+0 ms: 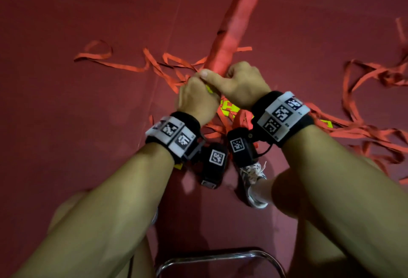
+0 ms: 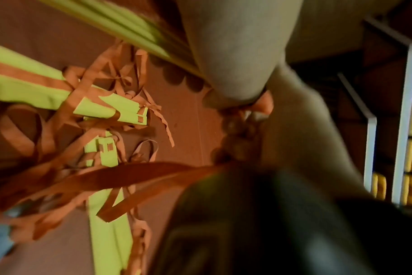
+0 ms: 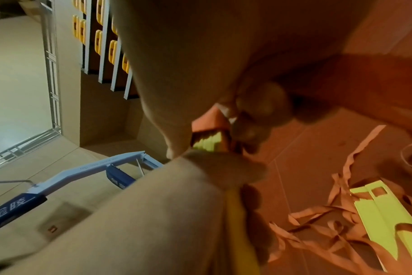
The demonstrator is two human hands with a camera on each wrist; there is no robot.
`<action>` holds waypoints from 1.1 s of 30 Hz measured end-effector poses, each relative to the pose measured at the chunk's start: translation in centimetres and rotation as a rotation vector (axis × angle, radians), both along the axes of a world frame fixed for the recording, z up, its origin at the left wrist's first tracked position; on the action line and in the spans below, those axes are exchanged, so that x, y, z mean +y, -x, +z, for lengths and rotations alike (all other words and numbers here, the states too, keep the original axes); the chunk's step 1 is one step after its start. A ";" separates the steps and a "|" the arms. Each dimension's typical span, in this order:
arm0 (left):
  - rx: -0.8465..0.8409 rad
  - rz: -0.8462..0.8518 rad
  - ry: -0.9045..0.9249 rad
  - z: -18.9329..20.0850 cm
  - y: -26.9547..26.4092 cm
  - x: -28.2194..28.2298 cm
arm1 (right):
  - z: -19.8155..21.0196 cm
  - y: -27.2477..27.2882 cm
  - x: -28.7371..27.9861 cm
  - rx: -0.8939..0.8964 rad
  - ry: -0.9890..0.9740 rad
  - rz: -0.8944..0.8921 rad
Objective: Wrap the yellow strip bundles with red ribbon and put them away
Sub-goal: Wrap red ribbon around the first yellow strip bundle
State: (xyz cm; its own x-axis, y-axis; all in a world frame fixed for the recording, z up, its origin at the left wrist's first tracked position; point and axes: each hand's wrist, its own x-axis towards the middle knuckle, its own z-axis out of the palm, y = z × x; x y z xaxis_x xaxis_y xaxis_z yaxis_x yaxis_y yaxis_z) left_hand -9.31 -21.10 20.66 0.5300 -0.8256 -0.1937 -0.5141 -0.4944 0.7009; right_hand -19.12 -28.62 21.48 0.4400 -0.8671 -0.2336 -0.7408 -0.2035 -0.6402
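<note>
Chrome chair frame (image 1: 220, 258) stands nearest the person, and just past it a sneaker (image 1: 254, 180) is planted on the dark red floor (image 1: 66, 24). Over loose yellow strips (image 1: 229, 107), the left hand (image 1: 196, 99) and right hand (image 1: 242, 83) meet, both with fingers curled tight round the near end of the yellow strip bundle (image 1: 238, 13), the right thumb laid across toward the left knuckles. Sheathed in red ribbon (image 1: 357, 133), the bundle stretches away from the person, with more ribbon strewn in tangles either side.
</note>
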 end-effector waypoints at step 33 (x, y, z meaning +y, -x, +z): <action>0.133 -0.094 0.051 0.1 -1.0 -0.2 | 0.6 0.3 -0.3 -0.284 -0.259 -0.168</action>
